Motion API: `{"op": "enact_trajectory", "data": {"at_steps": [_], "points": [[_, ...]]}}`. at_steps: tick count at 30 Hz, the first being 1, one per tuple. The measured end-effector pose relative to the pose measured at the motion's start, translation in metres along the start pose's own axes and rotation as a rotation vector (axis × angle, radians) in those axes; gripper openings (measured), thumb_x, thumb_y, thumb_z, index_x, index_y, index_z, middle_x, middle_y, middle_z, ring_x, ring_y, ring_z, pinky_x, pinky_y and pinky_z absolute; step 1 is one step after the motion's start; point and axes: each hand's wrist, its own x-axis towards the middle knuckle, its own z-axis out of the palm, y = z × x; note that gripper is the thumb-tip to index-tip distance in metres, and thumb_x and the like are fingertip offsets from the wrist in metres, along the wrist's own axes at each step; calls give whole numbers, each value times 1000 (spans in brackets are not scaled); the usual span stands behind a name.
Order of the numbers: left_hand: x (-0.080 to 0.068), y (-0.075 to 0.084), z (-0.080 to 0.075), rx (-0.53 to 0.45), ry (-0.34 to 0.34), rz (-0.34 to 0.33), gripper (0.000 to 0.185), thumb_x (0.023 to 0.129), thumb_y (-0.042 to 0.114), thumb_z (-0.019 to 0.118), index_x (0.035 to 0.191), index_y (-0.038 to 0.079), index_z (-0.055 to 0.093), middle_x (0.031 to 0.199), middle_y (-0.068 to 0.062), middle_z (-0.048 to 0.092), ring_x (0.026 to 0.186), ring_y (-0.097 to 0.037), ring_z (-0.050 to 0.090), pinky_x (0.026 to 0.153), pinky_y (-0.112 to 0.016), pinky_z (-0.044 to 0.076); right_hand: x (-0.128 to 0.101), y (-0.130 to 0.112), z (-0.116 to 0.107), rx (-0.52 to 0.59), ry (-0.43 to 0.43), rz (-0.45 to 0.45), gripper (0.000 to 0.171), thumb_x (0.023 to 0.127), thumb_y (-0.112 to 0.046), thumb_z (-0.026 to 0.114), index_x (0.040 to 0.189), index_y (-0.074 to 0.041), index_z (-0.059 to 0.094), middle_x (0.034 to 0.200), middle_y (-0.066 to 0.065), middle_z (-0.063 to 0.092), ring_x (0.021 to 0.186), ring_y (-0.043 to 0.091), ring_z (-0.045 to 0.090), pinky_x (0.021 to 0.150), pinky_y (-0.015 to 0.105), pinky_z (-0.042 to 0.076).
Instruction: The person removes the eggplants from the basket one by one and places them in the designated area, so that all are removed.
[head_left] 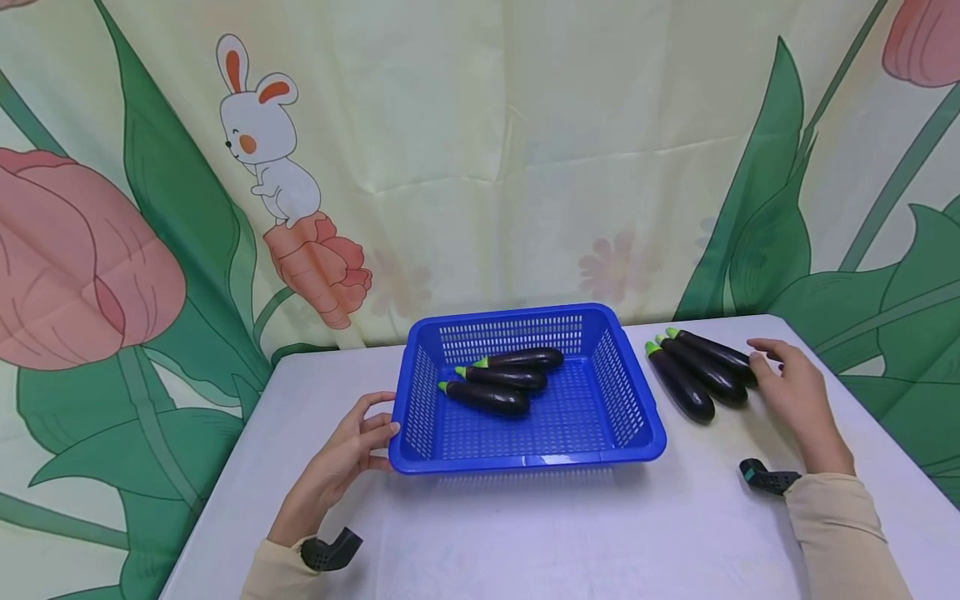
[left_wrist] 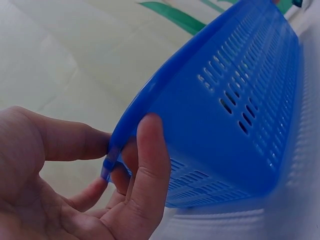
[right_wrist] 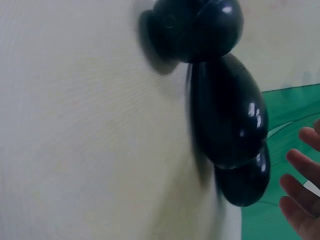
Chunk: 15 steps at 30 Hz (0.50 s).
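A blue plastic basket [head_left: 645, 417] stands on the table with three dark eggplants [head_left: 491, 398] lying side by side inside it. At its left end, my left hand [head_left: 341, 458] grips the rim; the left wrist view shows thumb and fingers pinching the basket's edge [left_wrist: 150, 92]. Three more eggplants [head_left: 701, 373] lie on the cloth right of the basket, green stem ends pointing away. Beside the rightmost of them is my right hand [head_left: 798, 400]. In the right wrist view, its fingers [right_wrist: 305, 192] are spread and apart from the eggplants [right_wrist: 230, 115].
A white cloth [head_left: 525, 542] covers the table. Right behind it hangs a curtain [head_left: 465, 208] printed with tulips, leaves and a rabbit. A small black camera [head_left: 330, 552] sits on the left wrist and another camera [head_left: 765, 477] on the right.
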Motion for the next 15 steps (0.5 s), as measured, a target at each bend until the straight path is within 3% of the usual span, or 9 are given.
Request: {"op": "enact_trajectory", "data": {"at_steps": [9,15], "points": [[2,-4,0,-4,3,-8,69,103,22,63,159,13,23,125,-14,67,100,-23,76,80,-38,65,-5,-34,-10,12,-27,-12,54,112,-33,41,153,1,44,153,38,41,136,60,39,107,78,36],[1,-1,0,3,-13,0,69,104,23,63,159,14,23,132,-19,65,102,-24,75,81,-38,65,-11,-59,-11,50,-52,-68,56,110,-37,47,154,-2,45,154,35,43,137,58,42,107,76,38]]}}
